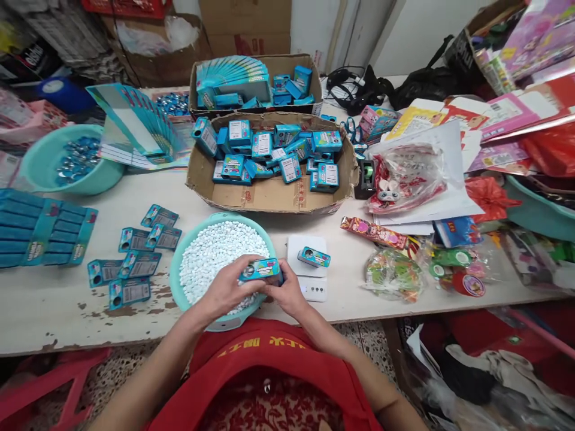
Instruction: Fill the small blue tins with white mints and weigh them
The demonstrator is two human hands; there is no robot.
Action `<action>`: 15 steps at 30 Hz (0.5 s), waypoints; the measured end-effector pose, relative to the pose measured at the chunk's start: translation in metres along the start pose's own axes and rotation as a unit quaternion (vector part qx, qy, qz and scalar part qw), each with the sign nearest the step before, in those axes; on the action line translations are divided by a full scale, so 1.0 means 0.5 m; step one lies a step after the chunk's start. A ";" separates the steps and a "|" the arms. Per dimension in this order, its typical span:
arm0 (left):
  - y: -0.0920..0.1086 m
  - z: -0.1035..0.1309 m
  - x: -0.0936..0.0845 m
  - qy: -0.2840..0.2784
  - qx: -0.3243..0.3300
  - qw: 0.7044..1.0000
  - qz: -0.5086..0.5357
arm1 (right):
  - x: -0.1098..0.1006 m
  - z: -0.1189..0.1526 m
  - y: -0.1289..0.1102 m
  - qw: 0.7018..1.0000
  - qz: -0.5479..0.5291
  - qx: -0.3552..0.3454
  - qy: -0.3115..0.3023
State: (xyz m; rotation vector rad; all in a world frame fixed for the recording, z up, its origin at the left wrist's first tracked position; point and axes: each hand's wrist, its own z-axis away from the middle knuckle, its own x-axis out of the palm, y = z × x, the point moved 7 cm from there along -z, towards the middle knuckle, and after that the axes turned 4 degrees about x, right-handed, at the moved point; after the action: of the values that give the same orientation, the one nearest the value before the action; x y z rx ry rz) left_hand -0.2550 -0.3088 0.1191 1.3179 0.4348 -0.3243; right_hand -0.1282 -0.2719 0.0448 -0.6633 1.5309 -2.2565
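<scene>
Between my two hands is a small blue candy box (259,269), held over the right rim of a turquoise basin. My left hand (231,284) grips the box's left end, and my right hand (287,290) closes round its right end. White candies (215,251) fill the turquoise basin (176,281) under my left hand. Just right of my hands, another blue box (314,257) lies on a small white scale (307,245). Several similar boxes with round holes (135,263) lie on the table left of the basin.
A cardboard box (269,202) of blue boxes stands behind the basin, with a second carton (256,108) beyond. Stacked blue boxes (45,230) and a bowl (33,161) of shiny pieces are at left. Bagged sweets (393,272) and printed packaging (453,120) crowd the right.
</scene>
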 end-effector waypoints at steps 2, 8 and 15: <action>0.017 0.009 -0.012 0.032 0.004 0.999 -0.038 | -0.012 0.014 -0.030 0.994 0.085 -0.061 0.014; -0.068 0.122 -0.219 0.331 -0.157 0.920 -0.141 | -0.221 0.048 -0.073 0.869 0.322 -0.162 0.338; -0.260 0.267 -0.326 0.401 -0.355 0.794 -0.287 | -0.333 -0.004 0.054 0.922 0.308 0.015 0.236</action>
State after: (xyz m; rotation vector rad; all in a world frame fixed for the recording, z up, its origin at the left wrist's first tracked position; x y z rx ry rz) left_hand -0.4420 -0.4708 0.1116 0.4767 1.5375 -0.0495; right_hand 0.0101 -0.1944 -0.0124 0.3774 1.5990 -1.9956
